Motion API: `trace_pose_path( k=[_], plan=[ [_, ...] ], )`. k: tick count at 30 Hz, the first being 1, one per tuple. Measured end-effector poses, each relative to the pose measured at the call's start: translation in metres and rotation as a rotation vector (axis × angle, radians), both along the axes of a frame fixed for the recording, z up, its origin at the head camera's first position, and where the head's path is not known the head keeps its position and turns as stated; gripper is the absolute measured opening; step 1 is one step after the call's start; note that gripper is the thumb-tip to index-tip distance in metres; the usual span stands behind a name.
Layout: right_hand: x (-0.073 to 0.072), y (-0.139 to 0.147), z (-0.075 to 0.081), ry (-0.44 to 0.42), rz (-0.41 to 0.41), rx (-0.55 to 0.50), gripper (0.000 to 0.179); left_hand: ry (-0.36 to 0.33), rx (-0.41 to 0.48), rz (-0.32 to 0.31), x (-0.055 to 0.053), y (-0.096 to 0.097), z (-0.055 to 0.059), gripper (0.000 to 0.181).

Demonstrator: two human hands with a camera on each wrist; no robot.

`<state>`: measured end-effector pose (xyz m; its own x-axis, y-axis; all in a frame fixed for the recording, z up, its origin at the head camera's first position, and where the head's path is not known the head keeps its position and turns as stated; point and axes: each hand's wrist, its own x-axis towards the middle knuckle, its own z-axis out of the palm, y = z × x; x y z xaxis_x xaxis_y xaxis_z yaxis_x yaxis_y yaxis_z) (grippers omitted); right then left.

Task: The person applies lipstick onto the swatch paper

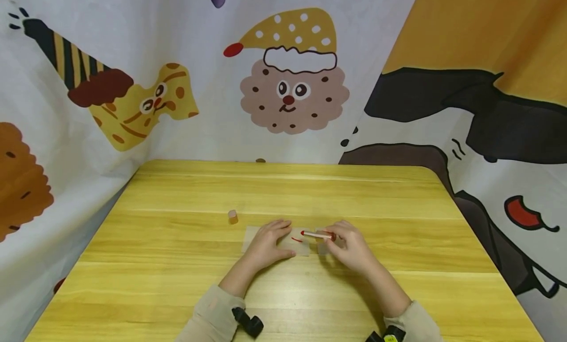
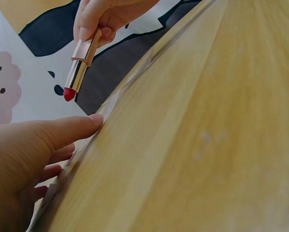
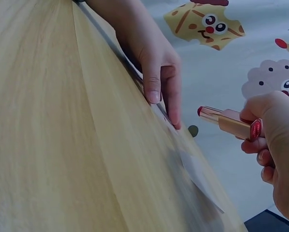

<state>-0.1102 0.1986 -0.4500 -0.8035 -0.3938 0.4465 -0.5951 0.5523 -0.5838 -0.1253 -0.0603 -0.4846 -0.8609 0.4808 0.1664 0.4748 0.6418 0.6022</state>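
A lipstick [image 3: 234,124] with a red tip and shiny rose-gold case is pinched between the thumb and fingers of my right hand [image 1: 350,243]. In the head view it lies nearly level above the paper, tip pointing left. My left hand [image 1: 267,244] rests on a pale sheet of paper [image 1: 303,248], thumb and fingers spread and pressing on it. A short red curved stroke [image 1: 297,239] marks the sheet between the two hands. The lipstick's tip is apart from the sheet in both wrist views. Below my right hand lies a smaller pale piece [image 1: 322,248].
Behind the sheet, to the left, stands a small lipstick cap [image 1: 233,217], pinkish on top. Everything lies on a wooden table [image 1: 283,194]. Past its far edge hangs a white curtain [image 1: 199,135] printed with cartoon figures.
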Motion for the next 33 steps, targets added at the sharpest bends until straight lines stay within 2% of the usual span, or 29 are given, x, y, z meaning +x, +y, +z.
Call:
trace_pose_path(
  k=[8, 16, 24, 29, 33],
  plan=[
    [0.000, 0.004, 0.002, -0.007, 0.000, -0.041, 0.015, -0.001, 0.028, 0.002, 0.000, 0.000, 0.000, 0.071],
    [-0.002, 0.009, 0.003, 0.060, -0.013, -0.071, 0.017, 0.031, 0.069, 0.020, 0.002, 0.002, 0.005, 0.073],
    [-0.004, 0.016, 0.001, 0.094, -0.015, -0.074, 0.018, 0.091, 0.084, 0.020, 0.003, 0.015, 0.006, 0.073],
    [-0.002, 0.023, 0.000, 0.124, -0.020, -0.091, 0.019, 0.078, 0.085, 0.012, 0.003, 0.023, 0.006, 0.074],
    [0.001, 0.031, -0.002, 0.124, -0.046, -0.089, 0.018, 0.095, 0.081, -0.003, 0.003, 0.029, 0.007, 0.074]
  ],
)
